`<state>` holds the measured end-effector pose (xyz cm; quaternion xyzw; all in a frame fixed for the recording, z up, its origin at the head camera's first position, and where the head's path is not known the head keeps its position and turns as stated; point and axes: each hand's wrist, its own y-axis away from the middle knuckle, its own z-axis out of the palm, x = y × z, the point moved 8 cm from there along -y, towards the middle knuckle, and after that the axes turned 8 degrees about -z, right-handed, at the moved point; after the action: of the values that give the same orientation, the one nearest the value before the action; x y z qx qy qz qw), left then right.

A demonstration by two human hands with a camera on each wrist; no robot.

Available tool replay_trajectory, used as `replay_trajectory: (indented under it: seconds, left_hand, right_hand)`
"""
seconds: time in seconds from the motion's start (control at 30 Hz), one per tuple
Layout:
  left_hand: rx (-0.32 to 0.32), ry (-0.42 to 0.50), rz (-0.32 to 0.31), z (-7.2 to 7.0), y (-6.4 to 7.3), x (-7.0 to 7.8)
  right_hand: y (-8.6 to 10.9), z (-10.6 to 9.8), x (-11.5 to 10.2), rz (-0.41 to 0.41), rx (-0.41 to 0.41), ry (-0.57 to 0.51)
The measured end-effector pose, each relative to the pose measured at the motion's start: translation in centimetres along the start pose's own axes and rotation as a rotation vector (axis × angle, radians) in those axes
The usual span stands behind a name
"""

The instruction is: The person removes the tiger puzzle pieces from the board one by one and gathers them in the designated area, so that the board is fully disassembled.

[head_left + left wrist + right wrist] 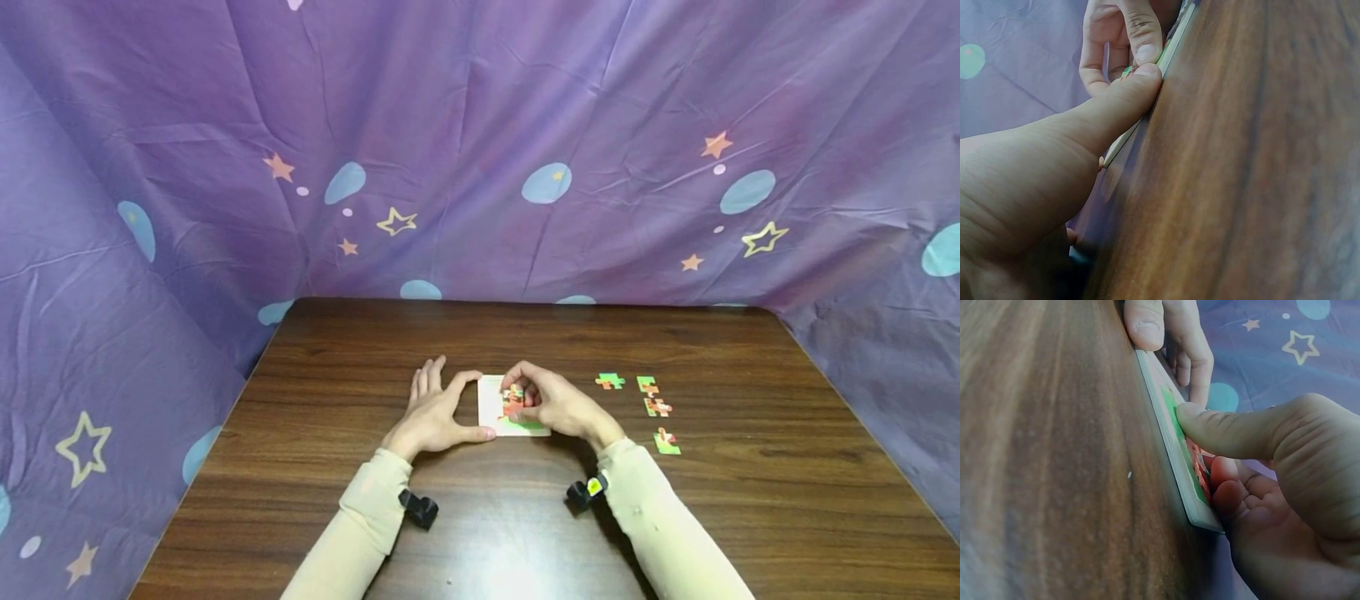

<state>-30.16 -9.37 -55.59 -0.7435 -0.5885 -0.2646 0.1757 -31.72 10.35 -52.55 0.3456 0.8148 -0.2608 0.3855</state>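
A small white puzzle board (489, 402) lies on the table, with a red and green picture partly filling its frame. My left hand (433, 418) holds its left side, index finger at the far corner and thumb at the near corner; the other fingers stretch away. Over the board, my right hand (562, 406) pinches a red jigsaw piece (513, 393) between thumb and fingers, low against the picture. In the right wrist view the right thumb (1210, 428) touches the green part of the picture. The fingers partly hide the piece and its fit.
Several loose jigsaw pieces lie right of the board: a green one (611, 381), another at the back (647, 384), a red and white one (658, 407) and a nearer one (666, 442). The brown wooden table (337, 367) meets a purple patterned cloth (465, 125) behind.
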Motion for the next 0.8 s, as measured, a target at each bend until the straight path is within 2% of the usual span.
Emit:
replay_trajectory:
  seconds: [0.17,0.37,0.63,0.8]
  left_hand:
    - [-0.001,-0.001,0.001,0.09,0.01,-0.07]
    - [0.004,0.004,0.004,0.04,0.00,0.00]
    - [-0.005,0.005,0.000,-0.09,0.08,0.19]
    - [-0.004,0.007,0.003,-0.12,0.08,0.22]
  right_hand:
    - [0.12,0.09,0.12,0.027,0.003,-0.021]
    - [0.10,0.10,0.07,0.020,-0.006,-0.015]
    - [-0.09,0.15,0.26,0.065,-0.027,-0.011]
    - [-0.04,-0.01,0.40,0.044,-0.023,-0.004]
